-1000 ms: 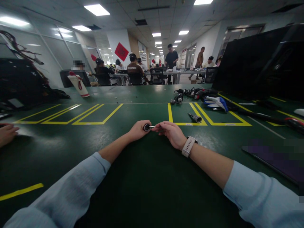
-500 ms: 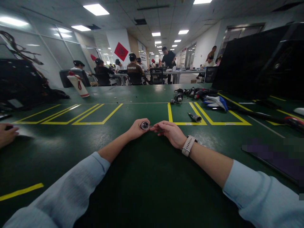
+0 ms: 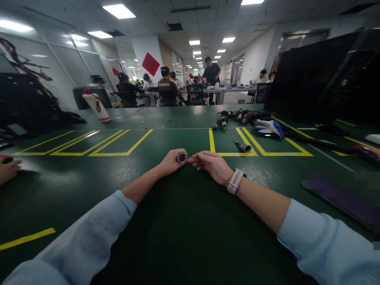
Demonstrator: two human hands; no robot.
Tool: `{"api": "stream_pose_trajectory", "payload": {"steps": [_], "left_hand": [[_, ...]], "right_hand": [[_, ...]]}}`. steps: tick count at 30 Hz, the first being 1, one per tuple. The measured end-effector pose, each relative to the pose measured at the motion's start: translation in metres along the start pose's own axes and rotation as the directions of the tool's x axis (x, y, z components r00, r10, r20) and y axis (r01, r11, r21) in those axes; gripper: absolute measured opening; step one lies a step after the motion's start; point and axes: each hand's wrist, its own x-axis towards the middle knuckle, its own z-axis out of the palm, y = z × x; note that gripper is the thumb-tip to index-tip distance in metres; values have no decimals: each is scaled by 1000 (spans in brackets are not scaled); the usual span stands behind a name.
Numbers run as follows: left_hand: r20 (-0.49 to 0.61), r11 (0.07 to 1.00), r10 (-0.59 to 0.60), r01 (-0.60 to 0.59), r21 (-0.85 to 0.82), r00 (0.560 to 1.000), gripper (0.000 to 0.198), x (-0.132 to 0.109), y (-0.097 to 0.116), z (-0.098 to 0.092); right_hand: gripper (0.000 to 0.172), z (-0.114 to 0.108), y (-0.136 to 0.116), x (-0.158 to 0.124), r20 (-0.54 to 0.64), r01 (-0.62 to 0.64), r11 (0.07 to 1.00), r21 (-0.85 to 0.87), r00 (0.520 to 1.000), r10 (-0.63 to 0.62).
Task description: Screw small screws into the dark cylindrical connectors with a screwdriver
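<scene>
My left hand (image 3: 173,160) is closed around a round metal-rimmed connector (image 3: 181,158), its dark open end turned towards me. From the right, my right hand (image 3: 212,164) pinches a thin metal rod (image 3: 189,157) between thumb and fingertips. The rod's tip reaches the connector's rim; whether it goes inside is too small to tell. Both hands are just above the green table (image 3: 190,221). Beyond my right hand, a grey cone-shaped connector part (image 3: 243,147) lies on its side within yellow tape lines.
Several metal connectors with black cables (image 3: 223,122) lie further back, beside a blue and white glove (image 3: 269,128). A dark flat device (image 3: 335,202) is at the right. Another person's hand (image 3: 8,168) rests at the left edge. A white cup-like container (image 3: 97,106) leans at the back left.
The view has shifted very slightly. Both hands keep the same hold on the connector and the rod, with hardly any visible movement.
</scene>
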Motion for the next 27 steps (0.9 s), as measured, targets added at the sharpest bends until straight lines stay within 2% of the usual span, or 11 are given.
{"api": "stream_pose_trajectory", "payload": {"steps": [4, 8, 12, 18, 22, 27], "left_hand": [[-15, 996, -13, 12, -93, 1000, 14, 0, 0, -1], [-39, 994, -4, 0, -108, 999, 17, 2, 2, -2], [-59, 1000, -6, 6, -3, 998, 14, 3, 2, -1], [-59, 985, -2, 13, 175, 998, 11, 2, -1, -1], [-54, 973, -7, 20, 231, 999, 10, 1, -2, -1], [-55, 953, -26, 41, 300, 998, 5, 1, -1, -1]], "right_hand": [[14, 0, -2, 1, -10, -32, 999, 27, 999, 32], [15, 2, -2, 0, -6, -32, 999, 14, 999, 32], [16, 6, -1, -3, -21, 42, 997, -57, 999, -44], [18, 10, -2, -4, -116, 134, 975, -178, 981, -156], [18, 11, -2, -5, -100, 171, 941, -293, 973, -208], [19, 18, -4, -8, -35, 200, 837, -510, 967, -253]]}}
